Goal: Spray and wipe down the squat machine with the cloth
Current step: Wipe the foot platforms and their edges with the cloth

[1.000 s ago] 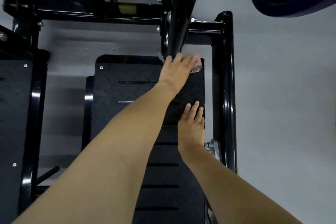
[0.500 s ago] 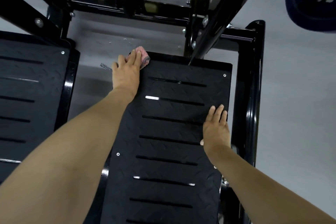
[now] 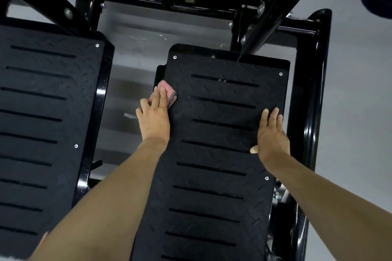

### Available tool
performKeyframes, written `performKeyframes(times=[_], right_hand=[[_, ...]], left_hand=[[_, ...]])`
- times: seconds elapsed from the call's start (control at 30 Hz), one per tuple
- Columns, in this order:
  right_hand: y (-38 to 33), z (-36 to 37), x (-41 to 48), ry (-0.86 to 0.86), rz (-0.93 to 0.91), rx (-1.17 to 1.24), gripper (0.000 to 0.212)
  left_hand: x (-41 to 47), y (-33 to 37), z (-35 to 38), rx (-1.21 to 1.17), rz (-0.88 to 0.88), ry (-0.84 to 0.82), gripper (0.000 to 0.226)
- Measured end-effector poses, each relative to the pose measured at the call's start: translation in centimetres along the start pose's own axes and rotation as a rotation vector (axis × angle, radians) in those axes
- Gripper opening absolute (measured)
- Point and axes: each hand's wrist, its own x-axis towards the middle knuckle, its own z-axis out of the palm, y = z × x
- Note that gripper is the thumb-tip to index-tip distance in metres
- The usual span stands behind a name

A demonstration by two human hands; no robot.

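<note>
Item 1. Left footplate [image 3: 48, 112] of the squat machine [image 3: 191, 6]: black, tread-patterned, slotted. No hand was on it, and whether it had been wiped could not be told.

Item 2. Cloth [image 3: 168, 92]: pink, nubbly, with a dark-and-white woven edging, bunched small. It lay at the left edge of the right footplate [image 3: 214, 133], towards the far end, and one strand of edging trailed out over the grey floor [image 3: 131, 65].

Item 3. Left hand [image 3: 154, 118]: fingers straight and laid flat over the cloth, pressing it to the plate, not curled round it.

Item 4. Right hand [image 3: 271, 133]: fingers extended and flat on the same plate's right side, grasping nothing.

Item 5. Frame tube [image 3: 309, 112]: glossy black, just beside that plate.

Status: wiping was judged under way on the right footplate. No sprayer was in view. The nearer stretch of the plate and the frame probably remained.
</note>
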Motion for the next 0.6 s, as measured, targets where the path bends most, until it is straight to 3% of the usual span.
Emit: performKeyframes(times=[0.3, 0.5, 0.6], right_hand=[[-0.8, 0.3, -0.3, -0.026, 0.076, -0.064, 0.116], [-2.8, 5.8, -7.1, 0.146, -0.111, -0.017, 0.073], [-4.5, 9.1, -11.0, 0.126, -0.199, 0.072, 0.065]], left_hand=[[-7.0, -0.1, 1.9, -0.003, -0.138, -0.067, 0.076], [-10.7, 0.2, 3.0, -0.021, -0.233, -0.071, 0.075], [-13.0, 0.6, 3.5, -0.041, -0.323, -0.101, 0.067]])
